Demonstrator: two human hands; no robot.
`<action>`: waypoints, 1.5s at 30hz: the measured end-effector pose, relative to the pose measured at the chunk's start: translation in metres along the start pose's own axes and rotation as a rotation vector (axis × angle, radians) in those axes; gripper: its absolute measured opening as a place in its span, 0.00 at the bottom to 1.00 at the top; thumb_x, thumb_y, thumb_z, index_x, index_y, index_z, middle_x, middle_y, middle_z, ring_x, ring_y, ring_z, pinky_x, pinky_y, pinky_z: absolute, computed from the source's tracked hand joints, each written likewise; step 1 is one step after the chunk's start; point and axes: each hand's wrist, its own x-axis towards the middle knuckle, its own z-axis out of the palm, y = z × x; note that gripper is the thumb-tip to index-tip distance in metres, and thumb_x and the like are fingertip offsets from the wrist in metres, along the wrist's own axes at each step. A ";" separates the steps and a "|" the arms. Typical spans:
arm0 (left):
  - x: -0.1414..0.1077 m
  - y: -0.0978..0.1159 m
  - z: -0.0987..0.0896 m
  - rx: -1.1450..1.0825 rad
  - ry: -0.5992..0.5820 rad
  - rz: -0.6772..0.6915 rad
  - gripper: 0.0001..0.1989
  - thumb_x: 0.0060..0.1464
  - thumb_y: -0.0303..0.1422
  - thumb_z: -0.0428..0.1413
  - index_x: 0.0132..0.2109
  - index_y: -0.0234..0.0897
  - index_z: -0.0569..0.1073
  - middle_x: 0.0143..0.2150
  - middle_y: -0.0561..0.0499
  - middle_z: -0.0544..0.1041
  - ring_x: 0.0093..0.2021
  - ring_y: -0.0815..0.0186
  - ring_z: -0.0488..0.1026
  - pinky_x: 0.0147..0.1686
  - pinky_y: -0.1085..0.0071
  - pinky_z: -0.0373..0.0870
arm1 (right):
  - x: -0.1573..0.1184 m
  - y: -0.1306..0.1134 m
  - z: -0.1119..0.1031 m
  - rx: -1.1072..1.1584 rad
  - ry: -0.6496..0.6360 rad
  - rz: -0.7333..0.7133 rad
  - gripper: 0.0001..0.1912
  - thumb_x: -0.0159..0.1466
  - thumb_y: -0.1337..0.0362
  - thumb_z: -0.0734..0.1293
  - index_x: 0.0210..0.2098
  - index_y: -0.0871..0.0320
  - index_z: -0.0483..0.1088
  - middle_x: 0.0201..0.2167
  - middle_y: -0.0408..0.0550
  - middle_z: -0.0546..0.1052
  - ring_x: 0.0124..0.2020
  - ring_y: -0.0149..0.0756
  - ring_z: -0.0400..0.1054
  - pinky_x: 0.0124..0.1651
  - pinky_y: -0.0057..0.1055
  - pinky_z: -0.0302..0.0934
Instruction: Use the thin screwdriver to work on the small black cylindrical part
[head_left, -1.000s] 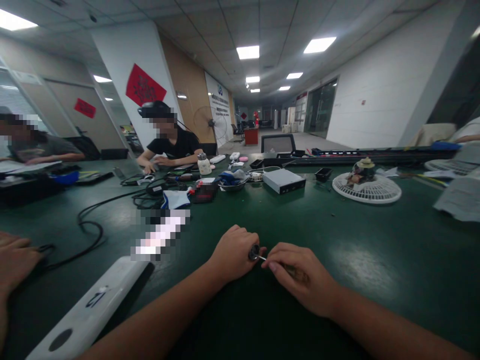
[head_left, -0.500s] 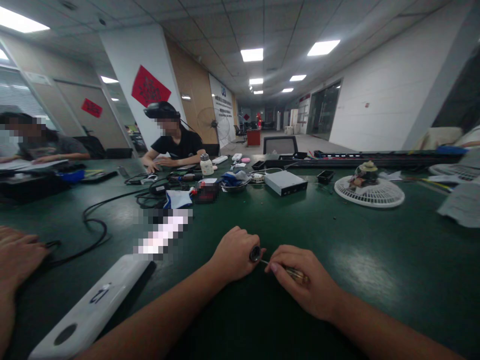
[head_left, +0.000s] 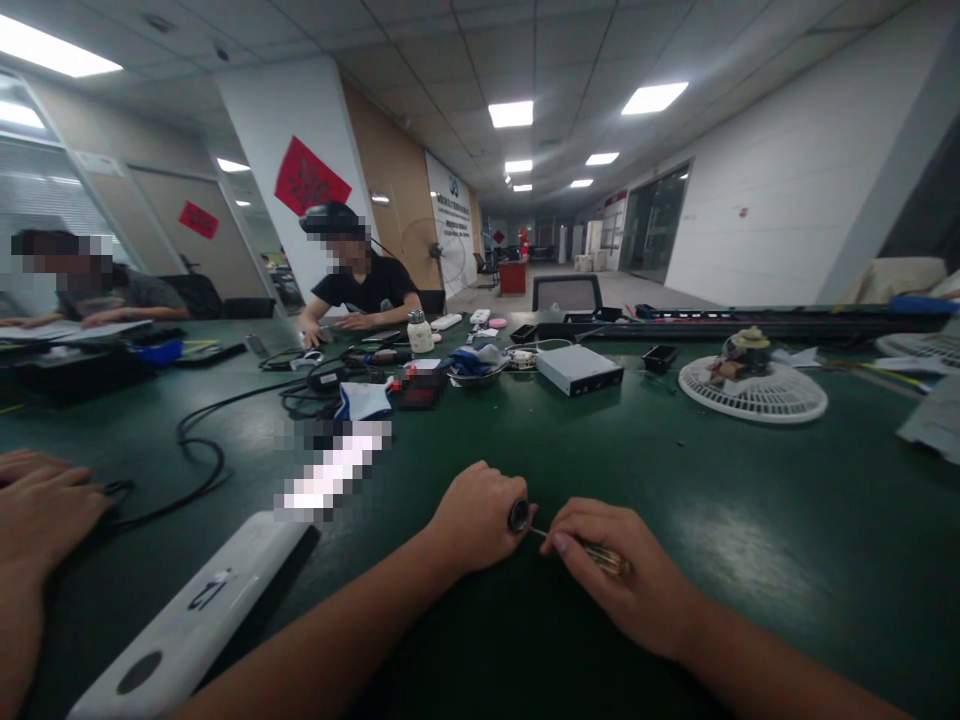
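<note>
Snugly, a screwdriver (head_left: 606, 560) between the right fingers (head_left: 581, 520)

Bench: a green anti-static workbench (head_left: 757, 540) is stretching across the view.
Right: a white fan guard (head_left: 752, 402) is lying flat, carrying a small fan motor (head_left: 746, 353).
Centre: a silver metal box (head_left: 579, 370) is resting near a steel bowl (head_left: 475, 376).
Left: a black cable (head_left: 201, 442) is looping over the bench.
Personnel: a co-worker in a black T-shirt (head_left: 365, 285) is wearing a head-mounted camera; another co-worker (head_left: 124, 295) is sitting at papers.
Pillar: a red paper banner (head_left: 312, 177) is hanging.
</note>
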 end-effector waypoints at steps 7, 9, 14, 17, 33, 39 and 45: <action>0.000 0.000 -0.001 -0.025 -0.013 -0.009 0.12 0.60 0.40 0.51 0.32 0.39 0.69 0.29 0.51 0.76 0.29 0.63 0.71 0.33 0.65 0.61 | -0.001 0.005 0.001 -0.006 0.059 0.042 0.10 0.70 0.67 0.60 0.37 0.56 0.74 0.35 0.47 0.75 0.37 0.34 0.70 0.40 0.30 0.62; 0.000 0.000 0.000 -0.020 -0.014 -0.015 0.12 0.60 0.40 0.51 0.31 0.39 0.69 0.28 0.52 0.76 0.29 0.63 0.72 0.33 0.66 0.61 | 0.000 0.004 0.001 0.017 0.044 0.024 0.10 0.70 0.67 0.61 0.38 0.57 0.74 0.37 0.47 0.75 0.37 0.33 0.70 0.40 0.30 0.63; 0.000 0.002 -0.002 -0.009 -0.018 -0.030 0.12 0.61 0.40 0.51 0.31 0.39 0.69 0.29 0.52 0.76 0.29 0.63 0.72 0.33 0.66 0.60 | 0.000 0.003 -0.001 0.056 0.002 -0.012 0.10 0.70 0.67 0.61 0.37 0.58 0.74 0.37 0.47 0.76 0.38 0.33 0.71 0.42 0.30 0.63; 0.000 0.002 -0.003 -0.010 -0.034 -0.030 0.12 0.61 0.40 0.50 0.32 0.39 0.69 0.29 0.52 0.76 0.28 0.63 0.71 0.32 0.67 0.60 | -0.001 0.003 -0.001 0.006 0.020 0.015 0.10 0.70 0.68 0.61 0.36 0.58 0.74 0.34 0.46 0.76 0.36 0.33 0.71 0.41 0.30 0.63; 0.001 0.002 -0.004 0.000 -0.045 -0.014 0.12 0.62 0.39 0.50 0.33 0.39 0.69 0.29 0.52 0.76 0.29 0.63 0.71 0.33 0.67 0.60 | 0.001 0.004 -0.002 0.013 0.042 0.004 0.10 0.69 0.69 0.62 0.35 0.58 0.75 0.33 0.45 0.76 0.35 0.31 0.71 0.40 0.28 0.63; 0.001 0.002 -0.005 0.021 -0.054 -0.008 0.11 0.59 0.41 0.53 0.32 0.39 0.69 0.28 0.52 0.76 0.29 0.62 0.71 0.30 0.67 0.57 | 0.002 0.005 -0.001 0.013 0.094 -0.003 0.09 0.69 0.68 0.62 0.36 0.58 0.74 0.35 0.46 0.76 0.36 0.32 0.71 0.40 0.29 0.63; 0.001 0.004 -0.008 0.020 -0.051 -0.001 0.12 0.62 0.40 0.50 0.32 0.39 0.69 0.28 0.52 0.76 0.29 0.62 0.71 0.30 0.67 0.57 | 0.000 0.005 -0.001 0.047 0.013 -0.030 0.09 0.69 0.69 0.62 0.36 0.58 0.75 0.35 0.45 0.76 0.37 0.31 0.71 0.41 0.28 0.63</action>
